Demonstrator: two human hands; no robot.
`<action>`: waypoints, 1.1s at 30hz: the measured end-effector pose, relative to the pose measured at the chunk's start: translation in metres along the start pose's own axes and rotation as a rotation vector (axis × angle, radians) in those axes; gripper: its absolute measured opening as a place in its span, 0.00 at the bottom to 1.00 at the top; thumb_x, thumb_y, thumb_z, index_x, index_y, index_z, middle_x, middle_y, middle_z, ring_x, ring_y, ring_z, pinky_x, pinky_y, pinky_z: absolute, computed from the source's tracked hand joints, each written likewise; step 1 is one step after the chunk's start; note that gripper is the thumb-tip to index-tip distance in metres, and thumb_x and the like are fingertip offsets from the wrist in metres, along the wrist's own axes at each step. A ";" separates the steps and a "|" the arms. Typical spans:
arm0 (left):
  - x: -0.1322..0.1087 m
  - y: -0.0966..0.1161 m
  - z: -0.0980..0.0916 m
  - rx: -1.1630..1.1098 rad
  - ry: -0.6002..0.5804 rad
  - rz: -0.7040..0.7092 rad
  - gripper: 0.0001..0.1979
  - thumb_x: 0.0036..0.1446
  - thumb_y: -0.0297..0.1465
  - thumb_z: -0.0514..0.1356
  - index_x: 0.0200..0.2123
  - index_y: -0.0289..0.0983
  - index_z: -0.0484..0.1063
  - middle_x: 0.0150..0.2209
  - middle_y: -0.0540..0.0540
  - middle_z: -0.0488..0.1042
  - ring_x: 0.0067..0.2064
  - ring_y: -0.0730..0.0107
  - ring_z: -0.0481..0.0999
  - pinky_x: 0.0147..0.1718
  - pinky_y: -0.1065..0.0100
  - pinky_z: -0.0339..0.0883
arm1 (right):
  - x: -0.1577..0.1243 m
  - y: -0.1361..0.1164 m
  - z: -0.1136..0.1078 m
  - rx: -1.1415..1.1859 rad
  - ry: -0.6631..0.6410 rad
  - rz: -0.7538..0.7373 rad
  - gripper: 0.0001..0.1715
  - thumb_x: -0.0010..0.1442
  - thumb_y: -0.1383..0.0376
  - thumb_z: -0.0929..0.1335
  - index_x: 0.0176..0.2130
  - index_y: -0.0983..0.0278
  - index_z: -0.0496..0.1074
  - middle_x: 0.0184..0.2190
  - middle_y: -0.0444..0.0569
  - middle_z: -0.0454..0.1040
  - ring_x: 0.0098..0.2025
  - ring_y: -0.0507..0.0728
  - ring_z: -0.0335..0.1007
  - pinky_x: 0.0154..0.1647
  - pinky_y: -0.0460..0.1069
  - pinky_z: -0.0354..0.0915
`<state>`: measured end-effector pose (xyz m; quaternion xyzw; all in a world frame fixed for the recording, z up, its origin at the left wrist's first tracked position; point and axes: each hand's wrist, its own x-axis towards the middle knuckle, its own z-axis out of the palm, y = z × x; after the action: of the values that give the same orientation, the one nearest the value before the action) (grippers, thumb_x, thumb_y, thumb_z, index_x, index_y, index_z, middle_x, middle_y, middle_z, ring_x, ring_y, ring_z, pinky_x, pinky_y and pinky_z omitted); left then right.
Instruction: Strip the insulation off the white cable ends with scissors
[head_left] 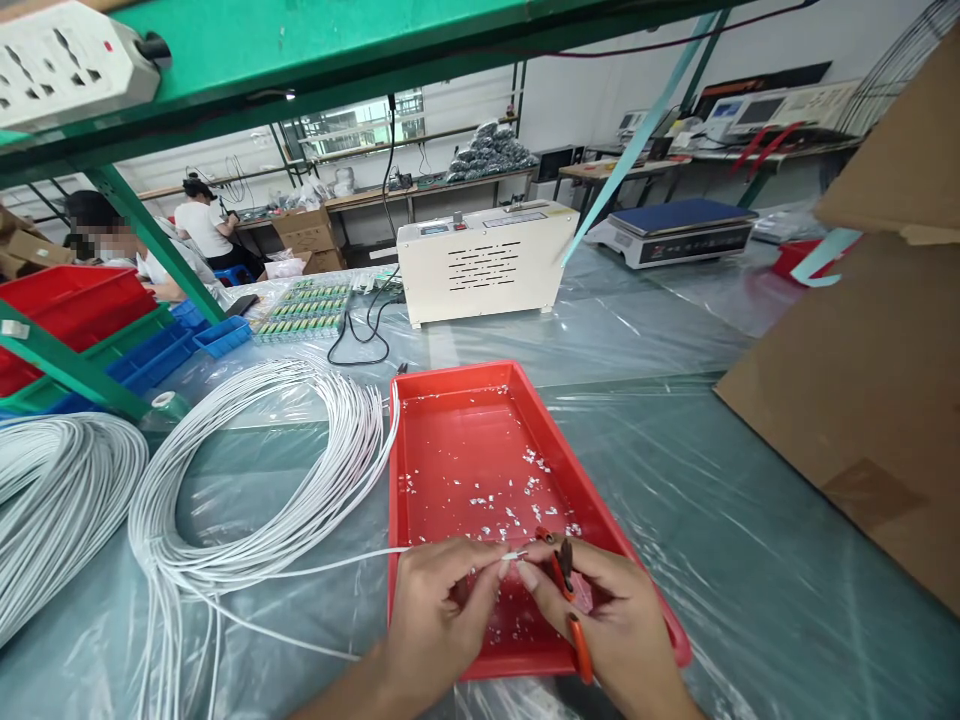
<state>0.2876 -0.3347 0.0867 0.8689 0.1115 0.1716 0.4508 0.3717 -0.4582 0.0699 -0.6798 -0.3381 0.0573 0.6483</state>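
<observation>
White cable tip (pixel 513 556) juts from the pinching left hand (pixel 446 595) toward the right hand (pixel 619 610) (grasping orange-handled cutters (pixel 578 642))

A white wall (pixel 574 95), with what looks like a bright window (pixel 356 125), rises behind a long workbench (pixel 420 188)

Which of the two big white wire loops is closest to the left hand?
The right one: the white coil beside the red tray. The other coil sits farther from the left hand, cut off by the picture's edge.

left hand (pixel 442 600): bare | right hand (pixel 626 610): bare (thumbnail (pixel 528 575) in view) | forearms (pixel 356 688): bare
</observation>
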 end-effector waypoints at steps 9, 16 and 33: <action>-0.003 -0.002 0.003 0.044 -0.059 -0.020 0.11 0.57 0.31 0.54 0.37 0.40 0.76 0.32 0.47 0.79 0.26 0.71 0.73 0.28 0.73 0.63 | -0.002 0.002 -0.002 -0.118 -0.008 -0.109 0.08 0.53 0.72 0.64 0.24 0.64 0.67 0.18 0.41 0.65 0.20 0.51 0.60 0.21 0.43 0.58; -0.003 0.006 0.004 0.008 -0.174 -0.013 0.13 0.60 0.30 0.48 0.33 0.37 0.73 0.28 0.47 0.76 0.27 0.71 0.72 0.30 0.74 0.60 | -0.003 0.001 -0.004 -0.404 0.038 -0.453 0.12 0.54 0.75 0.61 0.24 0.64 0.67 0.17 0.43 0.62 0.19 0.52 0.56 0.20 0.46 0.53; -0.001 0.000 0.008 -0.666 -0.223 -0.267 0.15 0.58 0.36 0.52 0.31 0.32 0.73 0.22 0.48 0.67 0.27 0.71 0.66 0.31 0.71 0.60 | 0.001 -0.001 0.002 -0.207 0.000 -0.336 0.10 0.54 0.74 0.64 0.25 0.63 0.69 0.18 0.41 0.64 0.18 0.51 0.58 0.19 0.45 0.56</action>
<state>0.2902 -0.3409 0.0818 0.6657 0.1124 0.0425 0.7364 0.3709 -0.4562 0.0705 -0.6768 -0.4511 -0.0866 0.5753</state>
